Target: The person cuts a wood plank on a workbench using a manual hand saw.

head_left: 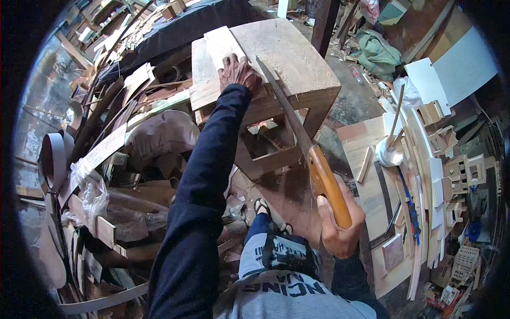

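A handsaw [329, 183] with a curved wooden handle is in my right hand [344, 228], the fingers wrapped round the grip. Its long blade slants up and away, with the tip over the top of a wooden workbench [300, 58], just right of a pale narrow board [223, 42]. My left hand [240, 73] lies on that board with fingers spread, pressing it against the bench top. Sawdust is scattered over the bench surface right of the blade.
Scrap wood [138, 85] and clear plastic [95, 199] are piled on the left. To the right, a plywood sheet [366, 143] carries long strips and a white container [389, 154] with sticks. A green sack [377, 53] lies behind. My feet stand below the bench.
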Demonstrator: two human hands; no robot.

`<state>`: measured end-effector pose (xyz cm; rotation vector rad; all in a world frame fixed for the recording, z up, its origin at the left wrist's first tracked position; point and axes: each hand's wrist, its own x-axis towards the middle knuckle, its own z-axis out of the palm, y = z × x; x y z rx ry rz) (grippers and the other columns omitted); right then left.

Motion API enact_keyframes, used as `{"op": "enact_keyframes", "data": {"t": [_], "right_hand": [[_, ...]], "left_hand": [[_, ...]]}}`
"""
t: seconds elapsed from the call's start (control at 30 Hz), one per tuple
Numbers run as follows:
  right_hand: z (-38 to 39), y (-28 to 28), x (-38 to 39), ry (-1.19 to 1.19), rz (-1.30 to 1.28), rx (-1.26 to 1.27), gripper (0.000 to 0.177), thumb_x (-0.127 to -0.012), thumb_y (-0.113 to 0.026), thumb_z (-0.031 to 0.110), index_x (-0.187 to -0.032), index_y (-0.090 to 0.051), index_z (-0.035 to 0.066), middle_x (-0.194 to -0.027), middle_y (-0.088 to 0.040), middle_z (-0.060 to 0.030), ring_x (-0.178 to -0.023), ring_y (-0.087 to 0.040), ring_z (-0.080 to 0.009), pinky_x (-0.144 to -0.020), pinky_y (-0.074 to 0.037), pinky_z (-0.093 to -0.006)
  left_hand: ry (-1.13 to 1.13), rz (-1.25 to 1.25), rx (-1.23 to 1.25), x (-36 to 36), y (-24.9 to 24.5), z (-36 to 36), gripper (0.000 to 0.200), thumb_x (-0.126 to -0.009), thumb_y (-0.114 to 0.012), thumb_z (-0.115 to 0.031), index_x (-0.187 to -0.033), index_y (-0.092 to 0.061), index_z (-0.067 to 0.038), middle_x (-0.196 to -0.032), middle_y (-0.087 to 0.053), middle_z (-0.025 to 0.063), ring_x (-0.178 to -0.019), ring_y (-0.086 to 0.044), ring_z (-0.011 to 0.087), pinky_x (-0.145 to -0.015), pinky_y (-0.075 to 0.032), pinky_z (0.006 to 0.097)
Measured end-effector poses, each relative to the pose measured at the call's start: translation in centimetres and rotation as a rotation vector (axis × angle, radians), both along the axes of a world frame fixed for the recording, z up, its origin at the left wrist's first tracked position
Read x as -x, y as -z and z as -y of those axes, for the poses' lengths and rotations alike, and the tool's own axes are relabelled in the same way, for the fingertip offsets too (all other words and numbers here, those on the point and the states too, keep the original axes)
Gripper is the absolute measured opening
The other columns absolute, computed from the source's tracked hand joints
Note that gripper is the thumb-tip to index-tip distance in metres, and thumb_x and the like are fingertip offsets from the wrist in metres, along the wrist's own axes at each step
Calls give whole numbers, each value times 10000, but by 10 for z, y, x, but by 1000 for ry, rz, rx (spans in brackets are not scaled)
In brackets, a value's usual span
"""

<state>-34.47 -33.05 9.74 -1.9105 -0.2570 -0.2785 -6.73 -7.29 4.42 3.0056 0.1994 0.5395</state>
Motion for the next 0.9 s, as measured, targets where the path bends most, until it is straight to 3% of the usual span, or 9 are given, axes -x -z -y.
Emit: {"op": "enact_keyframes", "data": {"t": [0.1,0.13,0.17,0.2,0.27,0.37,0.5,0.63,0.9], "right_hand": [[-15,6,-23,13,40,9,422,-906,-607,99,-1296,-527,-40,-1090,-651,-264,-965,-688,-310,-830,-528,-367],[-27,-4,-44,-20,-72,-3,399,-896,-618,96,-1267,-542,-30,-1025,-648,-260,-914,-686,-338,-791,-527,-374],[-40,13,-72,-38,64,-70,354,-892,-618,100,-1219,-565,-23,-949,-637,-252,-855,-676,-348,-764,-523,-373],[-48,1,-86,-35,-20,-67,308,-893,-611,84,-1178,-580,-26,-915,-648,-216,-848,-676,-312,-777,-522,-356],[-46,11,-96,-59,78,-126,327,-896,-604,79,-1205,-578,-25,-936,-665,-193,-860,-676,-271,-789,-523,-348],[-26,6,-67,-42,-131,-100,366,-896,-610,85,-1238,-567,-38,-1003,-677,-188,-906,-671,-249,-826,-520,-347],[15,4,3,16,-93,-50,402,-901,-577,75,-1277,-543,-62,-1111,-663,-200,-1005,-660,-249,-904,-496,-346],[21,0,18,10,-73,20,405,-906,-568,73,-1300,-544,-17,-1097,-666,-195,-991,-668,-249,-875,-505,-333],[-63,22,-124,-16,131,-56,333,-899,-594,121,-1201,-573,-19,-946,-659,-243,-868,-697,-335,-740,-540,-394]], "left_hand": [[17,0,-20,-4,7,-2,430,-819,-637,-339,-1189,-616,-121,-1257,-503,122,-1237,-452,302,-926,-449,496],[13,0,-32,-1,7,-3,427,-821,-637,-342,-1186,-618,-122,-1255,-504,119,-1235,-455,301,-926,-450,498],[23,26,-35,3,6,-4,416,-826,-633,-343,-1180,-621,-125,-1238,-508,111,-1225,-460,298,-922,-452,501],[15,52,-36,1,9,-8,411,-809,-650,-335,-1154,-621,-114,-1220,-510,120,-1211,-464,312,-907,-461,503],[6,105,-23,-5,16,-9,403,-776,-684,-318,-1103,-621,-92,-1184,-514,138,-1184,-472,341,-878,-479,507],[-3,101,18,-2,8,-3,412,-765,-692,-323,-1103,-622,-97,-1182,-517,136,-1188,-471,335,-877,-483,504],[-29,64,-4,-3,3,3,423,-747,-699,-318,-1104,-622,-104,-1183,-517,131,-1185,-473,325,-883,-486,500],[-21,130,-29,-6,12,-2,430,-744,-706,-325,-1101,-621,-102,-1184,-514,124,-1181,-472,324,-886,-487,493],[14,33,1,-8,9,-6,443,-768,-671,-345,-1135,-633,-98,-1230,-506,113,-1201,-458,306,-893,-464,501]]}}
